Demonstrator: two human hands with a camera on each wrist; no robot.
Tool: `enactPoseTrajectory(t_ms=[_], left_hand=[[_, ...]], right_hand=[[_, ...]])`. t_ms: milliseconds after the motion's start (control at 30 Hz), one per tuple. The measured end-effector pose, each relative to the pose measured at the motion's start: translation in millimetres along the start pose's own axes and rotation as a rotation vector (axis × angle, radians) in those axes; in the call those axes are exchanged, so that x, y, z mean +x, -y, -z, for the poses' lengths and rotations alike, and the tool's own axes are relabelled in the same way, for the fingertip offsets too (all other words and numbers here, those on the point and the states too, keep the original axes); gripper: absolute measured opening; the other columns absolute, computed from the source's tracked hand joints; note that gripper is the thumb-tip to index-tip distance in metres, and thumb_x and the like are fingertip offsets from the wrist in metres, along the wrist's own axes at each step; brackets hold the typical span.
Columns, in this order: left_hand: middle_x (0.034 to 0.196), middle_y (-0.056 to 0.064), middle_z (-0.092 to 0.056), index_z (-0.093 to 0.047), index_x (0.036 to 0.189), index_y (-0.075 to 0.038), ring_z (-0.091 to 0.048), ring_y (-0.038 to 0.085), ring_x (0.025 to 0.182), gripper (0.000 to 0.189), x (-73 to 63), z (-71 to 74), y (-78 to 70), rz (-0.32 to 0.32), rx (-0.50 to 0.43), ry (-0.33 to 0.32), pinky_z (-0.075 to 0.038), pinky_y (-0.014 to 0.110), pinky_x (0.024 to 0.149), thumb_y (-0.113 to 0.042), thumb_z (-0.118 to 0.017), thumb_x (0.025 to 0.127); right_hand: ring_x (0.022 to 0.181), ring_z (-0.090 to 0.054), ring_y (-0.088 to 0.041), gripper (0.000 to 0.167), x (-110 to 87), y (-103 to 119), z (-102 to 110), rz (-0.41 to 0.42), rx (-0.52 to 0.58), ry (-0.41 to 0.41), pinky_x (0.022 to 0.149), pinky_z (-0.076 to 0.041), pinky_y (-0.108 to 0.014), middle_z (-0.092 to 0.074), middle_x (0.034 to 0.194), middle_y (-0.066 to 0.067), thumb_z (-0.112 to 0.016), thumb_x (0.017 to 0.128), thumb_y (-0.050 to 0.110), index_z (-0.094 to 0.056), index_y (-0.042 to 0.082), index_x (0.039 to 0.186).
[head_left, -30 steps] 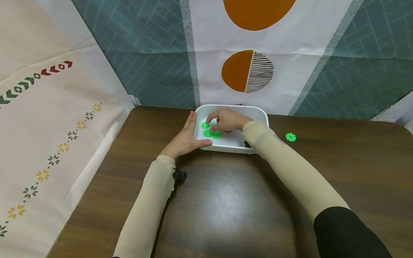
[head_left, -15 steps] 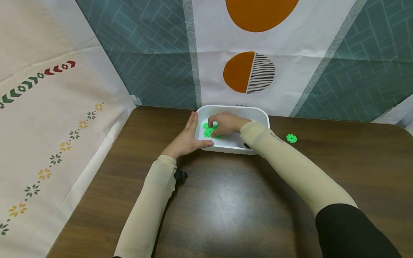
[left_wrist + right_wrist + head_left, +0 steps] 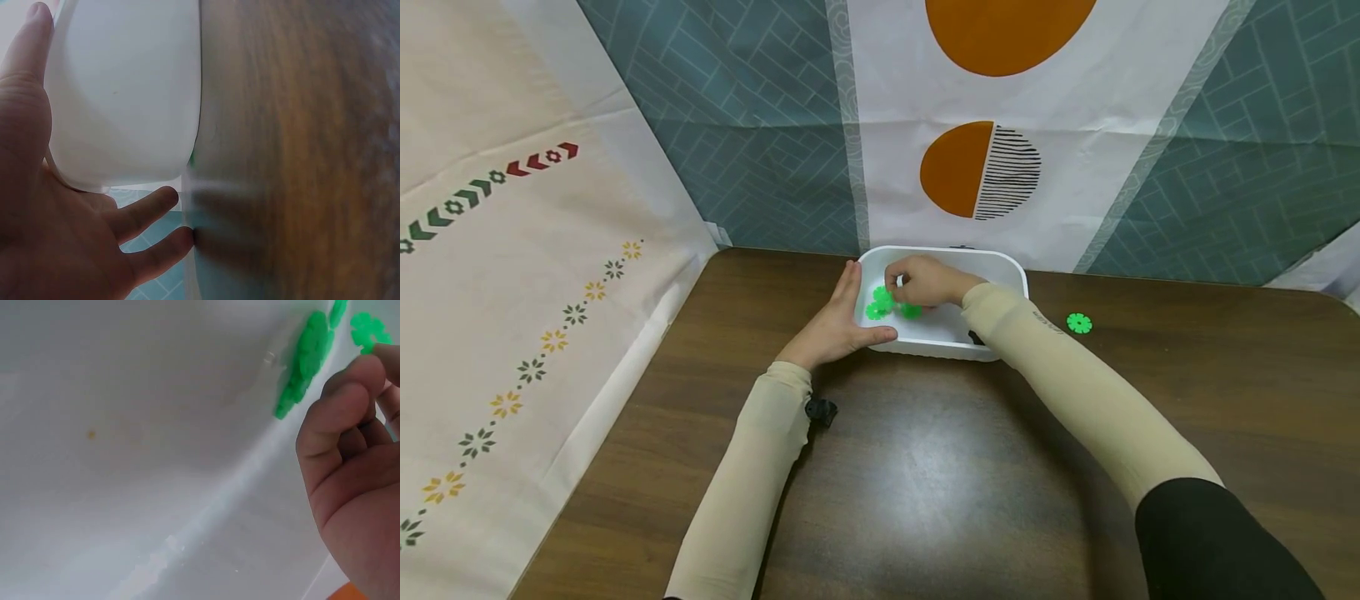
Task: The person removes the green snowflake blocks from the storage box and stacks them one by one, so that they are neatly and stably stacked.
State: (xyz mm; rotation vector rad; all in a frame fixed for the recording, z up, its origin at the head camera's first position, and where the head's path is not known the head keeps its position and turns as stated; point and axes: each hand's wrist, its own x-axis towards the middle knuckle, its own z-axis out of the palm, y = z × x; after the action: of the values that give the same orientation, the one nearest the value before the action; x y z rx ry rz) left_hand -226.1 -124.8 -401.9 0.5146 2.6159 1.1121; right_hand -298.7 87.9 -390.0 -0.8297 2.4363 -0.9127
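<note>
A white plastic tray (image 3: pixel 940 350) stands at the table's back edge. My left hand (image 3: pixel 835 329) rests against its left end, thumb straight along the front and fingers along the side. In the left wrist view the tray's outer wall (image 3: pixel 125 94) lies beside that palm. Inside the tray my right hand (image 3: pixel 925 282) pinches a green flower-shaped disc (image 3: pixel 370 328) at its fingertips. More green discs (image 3: pixel 881 303) lie in the tray's left part, heaped as a pile (image 3: pixel 309 359) in the right wrist view. Another green disc (image 3: pixel 912 311) sits below the right hand.
One green flower-shaped disc (image 3: pixel 1079 323) lies on the brown wooden table (image 3: pixel 925 467), right of the tray. A patterned cloth (image 3: pixel 752 167) hangs behind the table, and a pale one (image 3: pixel 550 275) hangs at the left.
My right hand has reached into the green discs and risen slightly, now pinching one disc; those left in the tray have spread apart. The left hand stays at the tray's end.
</note>
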Motion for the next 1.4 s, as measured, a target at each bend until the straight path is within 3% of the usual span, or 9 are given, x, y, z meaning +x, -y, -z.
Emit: enactPoseTrajectory(t_ms=[133, 267, 400, 633, 800, 933, 1100, 1300, 1400], left_hand=[[0.168, 0.006, 0.016, 0.011, 0.162, -0.012, -0.013, 0.034, 0.151, 0.126, 0.1, -1.2, -0.7, 0.005, 0.003, 0.004, -0.025, 0.047, 0.116, -0.055, -0.078, 0.084], [0.167, 0.003, 0.017, 0.011, 0.162, -0.012, -0.013, 0.034, 0.151, 0.125, -0.3, -2.2, -0.9, 0.017, -0.003, 0.003, -0.025, 0.047, 0.116, -0.053, -0.078, 0.084], [0.168, 0.006, 0.016, 0.01, 0.162, -0.011, -0.011, 0.033, 0.151, 0.125, 0.0, -1.4, 0.0, 0.018, -0.002, -0.002, -0.023, 0.047, 0.117, -0.053, -0.079, 0.084], [0.168, 0.008, 0.014, 0.01, 0.161, -0.012, -0.012, 0.032, 0.151, 0.125, 0.8, -1.5, -1.2, 0.024, 0.002, -0.008, -0.023, 0.047, 0.117, -0.051, -0.08, 0.084], [0.168, 0.006, 0.014, 0.01, 0.162, -0.014, -0.011, 0.032, 0.151, 0.126, 0.3, -2.1, -2.4, 0.04, -0.002, -0.006, -0.022, 0.048, 0.117, -0.051, -0.08, 0.083], [0.168, 0.002, 0.016, 0.011, 0.162, -0.016, -0.01, 0.031, 0.152, 0.126, 0.0, -2.7, -1.3, 0.046, -0.008, -0.004, -0.022, 0.048, 0.117, -0.052, -0.08, 0.083], [0.168, 0.004, 0.015, 0.01, 0.162, -0.015, -0.009, 0.031, 0.152, 0.126, -0.1, -3.2, -0.1, 0.041, -0.002, -0.005, -0.022, 0.049, 0.117, -0.055, -0.08, 0.082], [0.168, 0.002, 0.015, 0.011, 0.162, -0.016, -0.01, 0.031, 0.152, 0.127, 0.3, -2.4, -1.2, 0.051, 0.011, -0.006, -0.023, 0.05, 0.117, -0.057, -0.079, 0.081], [0.168, 0.003, 0.015, 0.011, 0.162, -0.015, -0.01, 0.031, 0.152, 0.128, 0.2, -1.9, -1.3, 0.048, 0.025, -0.006, -0.023, 0.052, 0.117, -0.059, -0.078, 0.081]], right_hand=[[0.048, -0.051, -0.022, 0.016, -4.9, 0.8, 7.3, -0.018, 0.154, -0.022, 0.048, -0.048, -0.033, -0.055, 0.066, -0.009, -0.054, 0.1, 0.016, -0.062, 0.005, 0.093], [0.058, -0.063, -0.027, 0.016, -8.7, -1.4, 16.8, -0.049, 0.31, -0.066, 0.058, -0.057, -0.038, -0.065, 0.081, -0.022, -0.054, 0.099, 0.013, -0.063, 0.002, 0.093], [0.065, -0.069, -0.03, 0.016, -13.1, -0.1, 26.5, -0.086, 0.413, -0.121, 0.064, -0.059, -0.04, -0.069, 0.088, -0.024, -0.056, 0.099, 0.012, -0.065, 0.0, 0.095], [0.061, -0.068, -0.031, 0.013, -28.4, 9.0, 42.3, -0.058, 0.542, -0.231, 0.061, -0.059, -0.04, -0.072, 0.086, -0.021, -0.051, 0.101, 0.011, -0.058, 0.0, 0.1], [0.05, -0.06, -0.027, 0.015, -41.4, 13.3, 51.2, -0.033, 0.655, -0.306, 0.052, -0.055, -0.035, -0.064, 0.075, -0.02, -0.043, 0.101, 0.011, -0.053, 0.0, 0.1], [0.052, -0.06, -0.023, 0.021, -51.1, 10.5, 58.9, -0.016, 0.745, -0.316, 0.054, -0.054, -0.032, -0.063, 0.073, -0.017, -0.046, 0.104, 0.009, -0.054, -0.004, 0.118], [0.059, -0.067, -0.022, 0.041, -64.6, 4.6, 66.5, 0.012, 0.83, -0.308, 0.061, -0.058, -0.033, -0.07, 0.086, -0.017, -0.054, 0.103, 0.003, -0.049, -0.003, 0.144], [0.069, -0.071, -0.025, 0.026, -81.3, 4.0, 71.1, 0.059, 0.834, -0.367, 0.067, -0.06, -0.038, -0.067, 0.095, -0.018, -0.058, 0.099, -0.005, -0.066, -0.003, 0.124], [0.071, -0.071, -0.027, 0.016, -89.5, 5.8, 71.8, 0.095, 0.819, -0.399, 0.068, -0.06, -0.04, -0.065, 0.092, -0.021, -0.059, 0.098, -0.006, -0.066, -0.005, 0.113]])
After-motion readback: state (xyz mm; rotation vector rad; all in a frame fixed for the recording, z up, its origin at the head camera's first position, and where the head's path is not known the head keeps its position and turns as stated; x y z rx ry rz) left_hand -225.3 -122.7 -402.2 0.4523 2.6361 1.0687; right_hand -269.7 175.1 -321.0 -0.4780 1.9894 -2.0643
